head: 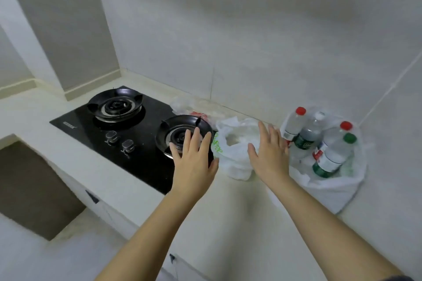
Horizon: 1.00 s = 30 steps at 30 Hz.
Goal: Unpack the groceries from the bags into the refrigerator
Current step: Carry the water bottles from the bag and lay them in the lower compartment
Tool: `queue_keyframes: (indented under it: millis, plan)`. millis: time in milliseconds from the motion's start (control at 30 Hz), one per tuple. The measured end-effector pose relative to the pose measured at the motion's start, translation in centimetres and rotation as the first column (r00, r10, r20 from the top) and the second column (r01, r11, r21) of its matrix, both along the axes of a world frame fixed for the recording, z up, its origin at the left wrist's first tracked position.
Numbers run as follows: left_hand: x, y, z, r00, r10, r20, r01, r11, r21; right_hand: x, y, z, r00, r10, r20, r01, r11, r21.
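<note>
Two bare forearms reach out, left hand (194, 155) and right hand (269, 155) flanking a white bag (233, 159) on the counter (228, 217).
Both hands have straight, spread fingers and hold nothing; set either side of the bag's open mouth, they look ready to part it or lift it, so unpacking seems barely begun; the left hand hovers above the near burner of a black hob (127, 134); to the right, well apart, a second bag (331, 191) slumps open around water bottles (328, 157) with red and green caps; a crumpled bag (182, 106) with something red lies by the wall (251, 41); pale counter, plain grey-white walls; the refrigerator is not in view.
</note>
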<state>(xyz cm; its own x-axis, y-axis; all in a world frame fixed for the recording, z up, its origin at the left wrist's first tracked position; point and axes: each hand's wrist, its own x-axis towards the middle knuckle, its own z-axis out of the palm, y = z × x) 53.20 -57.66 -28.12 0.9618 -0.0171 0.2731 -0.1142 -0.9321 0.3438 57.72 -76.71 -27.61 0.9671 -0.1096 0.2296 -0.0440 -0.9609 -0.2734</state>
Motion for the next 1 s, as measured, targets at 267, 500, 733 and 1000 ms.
queue_keyframes:
  millis: [267, 500, 733, 1000]
  plan:
    - [6.4, -8.3, 1.2, 0.965, -0.261, 0.036, 0.255, 0.959, 0.121, 4.1, -11.1, 1.3, 0.973, -0.231, 0.006, 0.231, 0.971, -0.060]
    - [13.1, -15.1, 1.2, 0.901, -0.433, -0.025, 0.424, 0.868, 0.258, 5.4, -18.9, 0.5, 0.905, -0.423, -0.041, 0.415, 0.901, -0.129]
    - [17.9, -20.5, 0.7, 0.839, -0.539, -0.075, 0.535, 0.791, 0.297, 6.7, -22.6, 0.1, 0.854, -0.514, -0.080, 0.501, 0.854, -0.141]
    - [21.2, -23.6, 0.3, 0.790, -0.604, -0.106, 0.592, 0.705, 0.389, 8.3, -23.2, 0.5, 0.812, -0.573, -0.112, 0.522, 0.798, -0.302]
